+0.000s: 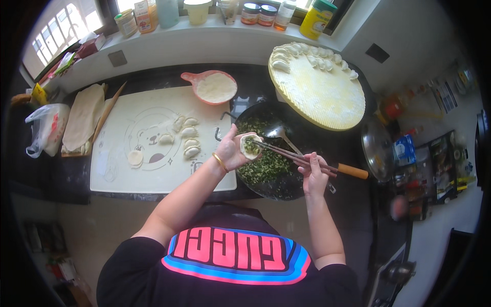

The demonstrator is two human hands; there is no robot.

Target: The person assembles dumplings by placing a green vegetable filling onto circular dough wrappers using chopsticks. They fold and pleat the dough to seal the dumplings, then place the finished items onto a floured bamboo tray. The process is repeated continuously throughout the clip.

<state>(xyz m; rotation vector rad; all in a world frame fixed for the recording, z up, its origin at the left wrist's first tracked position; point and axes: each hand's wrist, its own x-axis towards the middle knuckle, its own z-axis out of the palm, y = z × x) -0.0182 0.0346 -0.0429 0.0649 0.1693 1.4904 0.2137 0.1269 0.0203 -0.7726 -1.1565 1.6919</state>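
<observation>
Left hand (232,150) cups dumpling wrapper (250,147); right hand (313,171) pinches chopsticks (286,152), tips on filling (251,146). Risk: overfilling, apparently thin wrapper tears, filling drops into wok (271,169).

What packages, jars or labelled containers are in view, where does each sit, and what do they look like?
Yellow canister: windowsill, far right; round, green lid.
Two jars: windowsill middle; short, dark lids, red-orange labels.
Carton: windowsill left; upright, orange and white.
Blue packet: right counter, beside the glass lid.
White plastic bag: far left; crumpled, red print.
</observation>
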